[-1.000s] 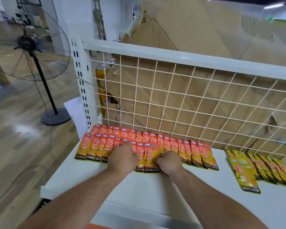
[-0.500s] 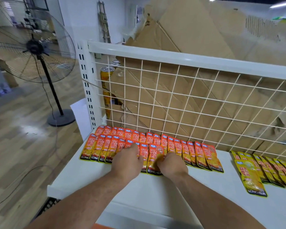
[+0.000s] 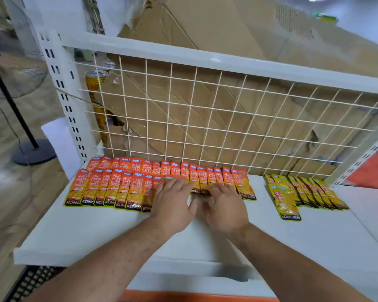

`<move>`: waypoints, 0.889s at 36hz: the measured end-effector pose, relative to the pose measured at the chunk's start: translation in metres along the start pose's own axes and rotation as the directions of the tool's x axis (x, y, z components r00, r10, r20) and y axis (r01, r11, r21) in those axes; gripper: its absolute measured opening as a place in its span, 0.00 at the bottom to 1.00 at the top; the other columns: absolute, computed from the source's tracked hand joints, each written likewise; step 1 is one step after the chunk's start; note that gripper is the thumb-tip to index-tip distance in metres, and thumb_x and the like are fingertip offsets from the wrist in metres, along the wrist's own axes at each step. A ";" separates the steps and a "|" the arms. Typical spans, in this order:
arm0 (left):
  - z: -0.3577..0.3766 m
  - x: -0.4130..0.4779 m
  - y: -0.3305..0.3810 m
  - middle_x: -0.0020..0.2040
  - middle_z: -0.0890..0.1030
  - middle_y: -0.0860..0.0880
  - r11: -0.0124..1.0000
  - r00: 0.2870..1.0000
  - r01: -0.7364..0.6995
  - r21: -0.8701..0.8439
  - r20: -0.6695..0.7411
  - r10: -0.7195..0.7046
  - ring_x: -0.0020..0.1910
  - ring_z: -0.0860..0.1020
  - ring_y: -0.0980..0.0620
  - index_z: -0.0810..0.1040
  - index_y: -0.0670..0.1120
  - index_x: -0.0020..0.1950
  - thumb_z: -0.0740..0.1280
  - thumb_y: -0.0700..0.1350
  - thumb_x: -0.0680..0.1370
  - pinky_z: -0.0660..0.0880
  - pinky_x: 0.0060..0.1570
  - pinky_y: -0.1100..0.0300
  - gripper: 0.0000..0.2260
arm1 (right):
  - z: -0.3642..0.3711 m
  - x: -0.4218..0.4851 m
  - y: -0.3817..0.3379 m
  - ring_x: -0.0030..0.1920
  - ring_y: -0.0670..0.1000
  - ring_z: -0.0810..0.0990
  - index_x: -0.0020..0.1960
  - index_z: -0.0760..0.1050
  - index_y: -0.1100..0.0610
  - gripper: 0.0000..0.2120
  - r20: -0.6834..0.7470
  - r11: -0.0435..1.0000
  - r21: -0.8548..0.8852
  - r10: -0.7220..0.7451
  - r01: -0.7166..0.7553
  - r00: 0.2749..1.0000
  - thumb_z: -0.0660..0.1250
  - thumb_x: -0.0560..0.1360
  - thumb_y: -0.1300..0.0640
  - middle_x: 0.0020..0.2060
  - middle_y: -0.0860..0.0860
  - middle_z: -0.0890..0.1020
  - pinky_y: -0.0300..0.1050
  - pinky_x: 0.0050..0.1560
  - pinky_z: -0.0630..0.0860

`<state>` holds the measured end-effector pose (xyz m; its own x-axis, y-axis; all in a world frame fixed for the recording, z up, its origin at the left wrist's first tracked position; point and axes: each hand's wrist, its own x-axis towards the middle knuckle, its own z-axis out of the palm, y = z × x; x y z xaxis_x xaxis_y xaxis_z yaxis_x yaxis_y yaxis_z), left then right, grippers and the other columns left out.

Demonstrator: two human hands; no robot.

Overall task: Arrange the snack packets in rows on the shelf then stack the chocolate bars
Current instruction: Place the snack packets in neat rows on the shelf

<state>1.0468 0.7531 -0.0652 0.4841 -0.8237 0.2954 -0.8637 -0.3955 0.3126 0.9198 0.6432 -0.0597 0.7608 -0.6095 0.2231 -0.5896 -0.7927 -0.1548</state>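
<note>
Orange snack packets (image 3: 118, 188) lie in two overlapping rows on the white shelf (image 3: 92, 234), against the wire mesh back. My left hand (image 3: 172, 199) lies flat with spread fingers on the front row's right end. My right hand (image 3: 224, 205) rests beside it, fingers straight, on packets of the back row. A group of yellow snack packets (image 3: 303, 192) lies in a row at the right, one yellow packet (image 3: 285, 203) pulled forward. No chocolate bars are in view.
A white wire mesh panel (image 3: 205, 118) backs the shelf, with cardboard (image 3: 205, 29) behind it. Tall cans (image 3: 96, 88) stand behind the mesh at the left. A standing fan (image 3: 15, 118) is on the wooden floor at the left.
Both hands have uncurled from gripping a packet and now lie flat on the packets. The held front packet has been laid among the rows. My view has shifted closer.
</note>
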 end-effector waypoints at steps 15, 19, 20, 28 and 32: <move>0.037 0.004 0.145 0.79 0.60 0.52 0.976 0.951 -0.210 0.050 0.242 0.192 0.78 0.56 0.49 0.57 0.54 0.79 0.53 0.62 0.80 0.49 0.76 0.49 0.28 | -0.066 -0.093 0.125 0.78 0.56 0.56 0.78 0.58 0.47 0.36 0.199 0.951 -0.126 0.302 -0.281 0.932 0.54 0.74 0.34 0.78 0.50 0.60 0.53 0.74 0.60; 0.053 -0.003 0.201 0.79 0.61 0.51 0.969 0.943 -0.240 0.053 0.249 0.219 0.77 0.56 0.48 0.59 0.54 0.79 0.54 0.62 0.80 0.52 0.76 0.49 0.29 | -0.083 -0.124 0.173 0.76 0.55 0.59 0.78 0.59 0.47 0.32 0.159 0.945 -0.132 0.319 -0.301 0.934 0.57 0.77 0.37 0.77 0.50 0.63 0.51 0.72 0.63; 0.057 -0.005 0.216 0.79 0.60 0.51 0.967 0.940 -0.247 0.064 0.258 0.223 0.78 0.56 0.48 0.58 0.54 0.79 0.54 0.62 0.80 0.52 0.76 0.49 0.29 | -0.088 -0.132 0.187 0.77 0.54 0.58 0.79 0.58 0.47 0.32 0.165 0.941 -0.133 0.329 -0.310 0.930 0.57 0.78 0.37 0.78 0.50 0.61 0.51 0.72 0.62; 0.083 -0.013 0.338 0.79 0.61 0.50 0.962 0.932 -0.263 0.080 0.280 0.231 0.77 0.57 0.47 0.58 0.53 0.79 0.53 0.62 0.80 0.53 0.75 0.49 0.29 | -0.131 -0.189 0.289 0.76 0.55 0.60 0.78 0.60 0.48 0.33 0.125 0.917 -0.127 0.393 -0.379 0.911 0.56 0.76 0.36 0.78 0.51 0.61 0.51 0.73 0.62; 0.097 -0.013 0.394 0.79 0.60 0.50 0.957 0.924 -0.283 0.059 0.285 0.256 0.77 0.57 0.47 0.58 0.53 0.79 0.53 0.62 0.80 0.52 0.75 0.49 0.29 | -0.149 -0.216 0.337 0.75 0.57 0.63 0.78 0.62 0.49 0.36 0.117 0.898 -0.145 0.432 -0.414 0.894 0.52 0.73 0.36 0.77 0.53 0.64 0.52 0.72 0.64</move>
<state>0.6868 0.5682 -0.0339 0.1862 -0.9778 0.0957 -0.9721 -0.1692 0.1624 0.5162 0.5096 -0.0168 0.4578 -0.8888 0.0198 -0.8844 -0.4576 -0.0918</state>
